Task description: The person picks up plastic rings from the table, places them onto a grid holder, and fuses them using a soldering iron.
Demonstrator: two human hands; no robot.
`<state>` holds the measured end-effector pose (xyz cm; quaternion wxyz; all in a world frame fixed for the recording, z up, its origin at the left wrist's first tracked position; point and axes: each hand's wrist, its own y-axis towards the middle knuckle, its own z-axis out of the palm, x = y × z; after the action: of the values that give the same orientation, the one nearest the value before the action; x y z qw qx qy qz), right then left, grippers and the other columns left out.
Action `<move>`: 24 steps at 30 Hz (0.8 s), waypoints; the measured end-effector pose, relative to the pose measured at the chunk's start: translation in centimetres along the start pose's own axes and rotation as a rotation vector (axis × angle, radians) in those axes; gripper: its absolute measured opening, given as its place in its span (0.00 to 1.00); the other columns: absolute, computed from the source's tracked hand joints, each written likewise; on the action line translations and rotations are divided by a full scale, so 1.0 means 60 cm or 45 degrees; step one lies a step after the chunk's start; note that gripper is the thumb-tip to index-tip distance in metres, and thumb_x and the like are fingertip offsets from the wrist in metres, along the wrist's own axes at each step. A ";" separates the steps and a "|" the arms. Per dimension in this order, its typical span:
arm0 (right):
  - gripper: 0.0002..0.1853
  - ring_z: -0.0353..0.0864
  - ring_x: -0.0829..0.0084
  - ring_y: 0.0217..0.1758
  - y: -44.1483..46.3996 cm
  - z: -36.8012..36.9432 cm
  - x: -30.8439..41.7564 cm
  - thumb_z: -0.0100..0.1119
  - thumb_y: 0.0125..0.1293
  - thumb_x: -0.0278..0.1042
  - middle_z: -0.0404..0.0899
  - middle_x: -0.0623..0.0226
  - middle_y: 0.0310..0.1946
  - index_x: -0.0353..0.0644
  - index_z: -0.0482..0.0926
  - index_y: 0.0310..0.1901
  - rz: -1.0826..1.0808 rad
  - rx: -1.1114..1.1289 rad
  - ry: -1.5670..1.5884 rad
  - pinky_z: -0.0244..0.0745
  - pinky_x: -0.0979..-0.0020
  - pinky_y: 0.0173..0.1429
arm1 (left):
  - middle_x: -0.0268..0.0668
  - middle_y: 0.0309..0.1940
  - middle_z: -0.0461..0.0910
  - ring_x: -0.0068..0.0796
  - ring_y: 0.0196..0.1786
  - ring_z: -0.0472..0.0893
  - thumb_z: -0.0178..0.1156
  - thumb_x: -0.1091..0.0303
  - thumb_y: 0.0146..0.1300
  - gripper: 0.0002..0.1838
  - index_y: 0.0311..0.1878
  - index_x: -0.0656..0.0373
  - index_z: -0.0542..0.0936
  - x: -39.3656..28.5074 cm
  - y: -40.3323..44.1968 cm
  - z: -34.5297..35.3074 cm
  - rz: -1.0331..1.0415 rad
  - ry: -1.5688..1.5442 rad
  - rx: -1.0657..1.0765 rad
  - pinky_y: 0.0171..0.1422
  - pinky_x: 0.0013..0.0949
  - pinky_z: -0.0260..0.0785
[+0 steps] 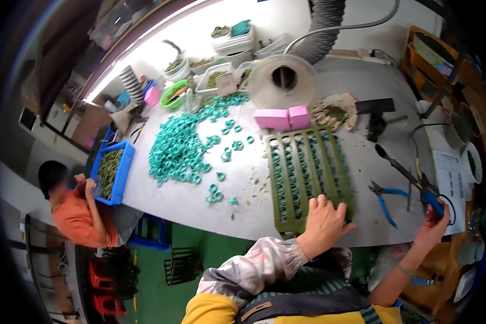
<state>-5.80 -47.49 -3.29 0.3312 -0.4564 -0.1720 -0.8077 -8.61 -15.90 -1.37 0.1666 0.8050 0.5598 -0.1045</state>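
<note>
My left hand (325,222) lies on the near end of an olive-green slatted rack (278,183), fingers spread over the slats and thumb apart. Rows of teal rings (291,186) show between the slats. My right hand (436,218), at the table's right edge, is closed around the blue handle of a tool (431,200) with a long dark shaft reaching up and left. Its exact kind is unclear. Between my hands lie blue-handled pliers (384,202). Two pink blocks (272,119) sit at the rack's far edge.
Loose teal rings form a pile (178,151) on the grey table (237,210). Work gloves (335,110), a black stand (376,127) and a clear round hood (264,70) with a duct stand behind the rack. At left, a person in orange (83,218) works beside a blue bin (125,175).
</note>
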 end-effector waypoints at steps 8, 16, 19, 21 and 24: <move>0.16 0.82 0.80 0.31 -0.007 0.013 -0.003 0.56 0.72 0.43 0.84 0.67 0.36 0.36 0.82 0.45 -0.014 0.006 -0.045 0.74 0.82 0.39 | 0.39 0.38 0.77 0.44 0.44 0.77 0.62 0.78 0.56 0.12 0.44 0.55 0.79 0.220 -0.084 -0.132 -0.202 0.166 -0.330 0.48 0.41 0.72; 0.16 0.80 0.79 0.28 -0.051 0.070 -0.005 0.55 0.73 0.43 0.83 0.67 0.31 0.37 0.81 0.41 0.023 0.154 -0.104 0.75 0.81 0.38 | 0.41 0.42 0.79 0.40 0.39 0.82 0.60 0.81 0.58 0.11 0.41 0.58 0.86 0.369 -0.192 -0.112 -0.313 -0.067 -0.149 0.43 0.36 0.76; 0.16 0.80 0.79 0.27 -0.080 0.112 -0.015 0.54 0.73 0.44 0.83 0.66 0.31 0.37 0.81 0.40 0.059 0.245 -0.130 0.76 0.81 0.36 | 0.39 0.43 0.79 0.30 0.38 0.83 0.60 0.81 0.63 0.07 0.40 0.62 0.86 0.399 -0.168 -0.098 -0.593 -0.795 -0.372 0.43 0.31 0.79; 0.16 0.80 0.79 0.26 -0.104 0.149 -0.022 0.54 0.73 0.44 0.83 0.65 0.31 0.36 0.81 0.40 0.090 0.270 -0.191 0.76 0.81 0.34 | 0.35 0.43 0.78 0.22 0.42 0.82 0.62 0.77 0.65 0.08 0.45 0.63 0.85 0.394 -0.136 -0.114 -0.661 -1.018 -0.304 0.46 0.26 0.78; 0.17 0.82 0.79 0.25 -0.143 0.207 -0.039 0.54 0.73 0.44 0.84 0.63 0.31 0.36 0.81 0.39 0.135 0.336 -0.237 0.78 0.79 0.33 | 0.33 0.40 0.79 0.18 0.39 0.80 0.64 0.75 0.64 0.11 0.49 0.62 0.83 0.391 -0.088 -0.125 -0.578 -0.895 -0.233 0.42 0.23 0.75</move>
<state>-3.13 -33.19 1.46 0.4132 -0.4902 -0.2823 -0.7136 -5.44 8.97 -3.57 0.3907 0.5586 0.6389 -0.3566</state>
